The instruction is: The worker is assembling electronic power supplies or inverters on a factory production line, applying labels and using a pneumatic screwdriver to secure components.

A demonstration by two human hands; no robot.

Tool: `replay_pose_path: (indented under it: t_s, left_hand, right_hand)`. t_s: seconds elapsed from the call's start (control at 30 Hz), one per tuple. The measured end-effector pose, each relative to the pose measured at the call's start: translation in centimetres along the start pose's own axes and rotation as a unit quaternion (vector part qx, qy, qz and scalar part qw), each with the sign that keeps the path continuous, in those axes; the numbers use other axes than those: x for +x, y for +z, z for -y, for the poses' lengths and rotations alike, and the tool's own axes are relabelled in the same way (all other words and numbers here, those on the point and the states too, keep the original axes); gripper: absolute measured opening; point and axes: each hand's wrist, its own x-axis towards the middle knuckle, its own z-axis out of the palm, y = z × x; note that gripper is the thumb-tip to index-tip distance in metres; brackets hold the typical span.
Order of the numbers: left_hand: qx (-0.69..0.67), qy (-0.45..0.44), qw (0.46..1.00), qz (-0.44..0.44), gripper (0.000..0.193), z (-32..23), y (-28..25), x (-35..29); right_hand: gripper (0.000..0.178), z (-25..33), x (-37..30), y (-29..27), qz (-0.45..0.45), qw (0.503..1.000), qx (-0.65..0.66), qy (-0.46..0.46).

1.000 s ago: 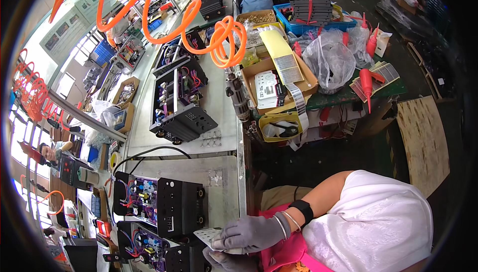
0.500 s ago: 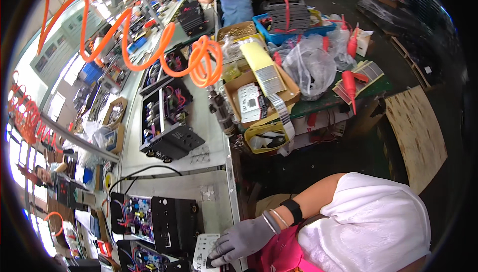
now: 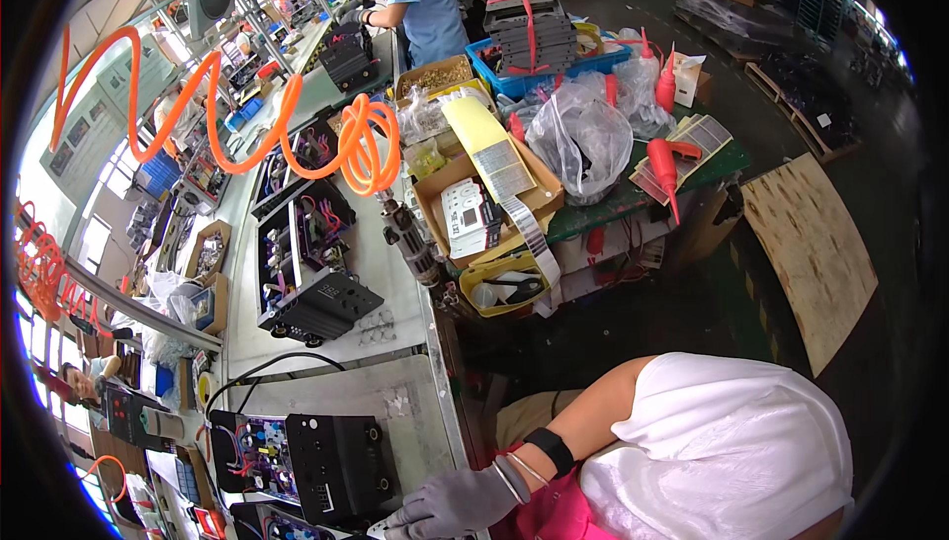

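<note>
I count one gloved right hand [image 3: 440,508] and one white panel [image 3: 378,528], its edge showing at the fingertips, low in view. My forearm slants in from the right, palm down; I cannot tell whether the fingers clamp it. Just beyond sits one whole black unit [image 3: 341,456]; farther, one orange coiled hose [image 3: 368,145], then one blue-shirted co-worker [image 3: 425,6].

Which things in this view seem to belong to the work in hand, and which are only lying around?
Probably in the work:
- right hand in a grey glove
- flat white panel at its fingertips, mostly hidden
- nearest black boxy unit with exposed circuit boards

Apparently lying around:
- clear crumpled plastic bag
- red squeeze bottle with pointed nozzle
- pale brown wooden board
</note>
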Motion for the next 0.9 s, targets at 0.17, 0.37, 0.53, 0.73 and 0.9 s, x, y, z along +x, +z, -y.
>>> replay_pose_path:
  t_s: [0.17,0.37,0.53,0.73,0.9]
  left_hand:
    - [-0.09,-0.025,0.995,0.045,0.061,3.4,-4.4,0.3]
    - [-0.213,-0.073,0.974,-0.005,0.049,2.3,-2.6,0.1]
    - [-0.105,-0.036,0.992,-0.051,0.053,0.1,1.4,-0.3]
    - [-0.076,0.013,0.994,-0.076,0.048,-0.5,2.6,-0.3]
    - [-0.066,0.035,0.995,-0.072,0.046,-0.2,2.6,-0.5]
  right_hand:
    - [0.042,-0.5,-0.4,0.3,0.014,0.997,0.058,0.045]
    - [0.033,-0.1,-0.4,-0.9,0.012,1.0,-0.015,0.019]
    - [0.04,-0.4,0.2,-1.1,-0.045,0.969,-0.169,-0.172]
    - [0.042,-0.2,0.3,-1.4,-0.03,0.963,-0.22,-0.156]
    - [0.044,-0.7,0.3,-2.3,-0.007,0.938,-0.277,-0.208]
